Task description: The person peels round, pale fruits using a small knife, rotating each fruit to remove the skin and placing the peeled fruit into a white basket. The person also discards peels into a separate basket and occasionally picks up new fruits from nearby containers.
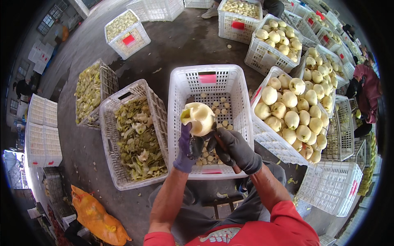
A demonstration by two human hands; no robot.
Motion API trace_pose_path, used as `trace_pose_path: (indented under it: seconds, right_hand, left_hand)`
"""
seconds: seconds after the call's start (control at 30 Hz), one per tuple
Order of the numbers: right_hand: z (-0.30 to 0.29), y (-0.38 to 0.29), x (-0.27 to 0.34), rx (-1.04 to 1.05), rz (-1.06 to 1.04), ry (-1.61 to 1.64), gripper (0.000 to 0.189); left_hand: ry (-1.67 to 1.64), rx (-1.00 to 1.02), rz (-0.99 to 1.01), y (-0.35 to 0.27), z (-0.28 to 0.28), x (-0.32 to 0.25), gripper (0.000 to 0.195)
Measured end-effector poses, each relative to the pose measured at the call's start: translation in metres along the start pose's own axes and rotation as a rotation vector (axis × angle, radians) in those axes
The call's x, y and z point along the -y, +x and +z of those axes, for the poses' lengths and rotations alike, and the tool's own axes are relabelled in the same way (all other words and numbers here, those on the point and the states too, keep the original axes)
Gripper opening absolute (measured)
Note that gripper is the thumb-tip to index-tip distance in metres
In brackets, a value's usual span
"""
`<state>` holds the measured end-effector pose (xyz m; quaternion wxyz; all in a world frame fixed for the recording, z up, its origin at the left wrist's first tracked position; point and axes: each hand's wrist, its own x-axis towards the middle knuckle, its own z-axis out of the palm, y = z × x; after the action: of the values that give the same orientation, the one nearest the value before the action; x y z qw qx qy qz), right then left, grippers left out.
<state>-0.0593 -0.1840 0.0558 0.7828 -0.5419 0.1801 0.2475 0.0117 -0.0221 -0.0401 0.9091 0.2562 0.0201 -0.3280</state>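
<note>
My left hand (188, 150), in a purple and dark glove, holds up a peeled pear-like fruit (201, 118) with round hollows scooped in its flesh and a bit of green skin on its left side. Dark-gloved, my right hand (235, 150) grips a tool by its brown handle (222, 144), close against the fruit's lower right; the tool's working end is hidden. Both hands are over a white perforated plastic crate (173, 92). Small round pieces of pale flesh (224, 111) lie scattered on the crate's floor, some partly hidden below my hands.
A crate of peeled whole fruits (289, 100) stands close at right, more filled crates behind it. At left, a crate (106, 150) holds peelings and scraps (138, 153). An orange sack (98, 215) lies at lower left. A person in a dark red top (366, 89) is at far right.
</note>
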Motion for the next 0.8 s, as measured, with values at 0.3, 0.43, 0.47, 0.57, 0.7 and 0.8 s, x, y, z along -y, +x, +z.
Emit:
trace_pose_path:
  seconds: [0.3, 0.43, 0.47, 0.57, 0.7, 0.8]
  right_hand:
    - [-0.014, 0.004, -0.006, -0.059, -0.018, -0.184, 0.043]
    - [-0.012, 0.01, -0.015, -0.143, -0.048, -0.278, 0.038]
    - [-0.011, 0.012, -0.017, -0.182, -0.092, -0.333, 0.038]
    - [-0.004, 0.016, -0.027, -0.387, -0.467, -0.714, 0.037]
    - [-0.001, 0.011, -0.029, -0.245, -0.367, -0.451, 0.037]
    - [-0.001, 0.005, -0.023, -0.084, -0.198, -0.216, 0.046]
  left_hand:
    - [0.395, -0.085, 0.082, -0.005, 0.027, -0.025, 0.07]
    - [0.53, -0.148, 0.246, 0.007, 0.029, -0.019, 0.072]
    - [0.539, -0.116, 0.281, 0.006, 0.029, -0.017, 0.073]
    - [0.624, -0.073, 0.386, 0.004, 0.029, -0.014, 0.074]
    - [0.544, -0.108, 0.396, 0.004, 0.03, -0.006, 0.074]
    - [0.616, -0.105, 0.444, 0.004, 0.03, -0.006, 0.071]
